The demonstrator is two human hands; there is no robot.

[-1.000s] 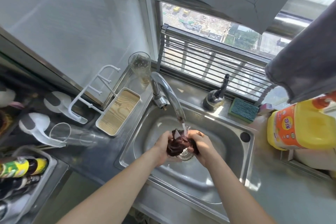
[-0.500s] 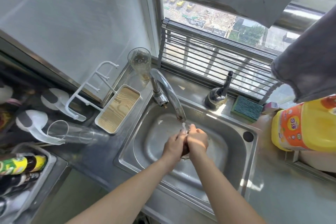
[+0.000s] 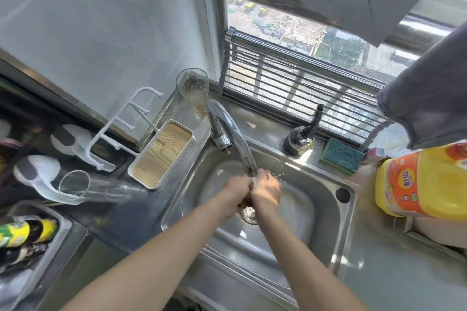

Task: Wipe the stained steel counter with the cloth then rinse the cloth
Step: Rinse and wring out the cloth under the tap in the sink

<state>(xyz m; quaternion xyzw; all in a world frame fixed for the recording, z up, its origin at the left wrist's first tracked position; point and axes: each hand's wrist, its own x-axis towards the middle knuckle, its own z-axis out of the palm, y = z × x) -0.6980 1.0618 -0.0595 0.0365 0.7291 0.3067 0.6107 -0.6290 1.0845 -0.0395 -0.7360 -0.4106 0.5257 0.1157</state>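
Both hands pressed together under the tap point(image 3: 235, 139) spout: left hand point(image 3: 236, 190) and right hand point(image 3: 266, 190), fingers curled shut around the dark cloth point(image 3: 246, 203), of which only a sliver shows between the palms, apparently wadded. They hang over the drain of the steel sink point(image 3: 341, 222). On the desk point(image 3: 394, 272): green sponge point(image 3: 341, 156), soap dispenser point(image 3: 300, 137), yellow jug point(image 3: 424, 184) with unreadable label, glass point(image 3: 193, 91).

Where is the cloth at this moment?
In the head view the cloth is bunched between the left hand and the right hand, barely visible, under the faucet spout, above the sink drain.
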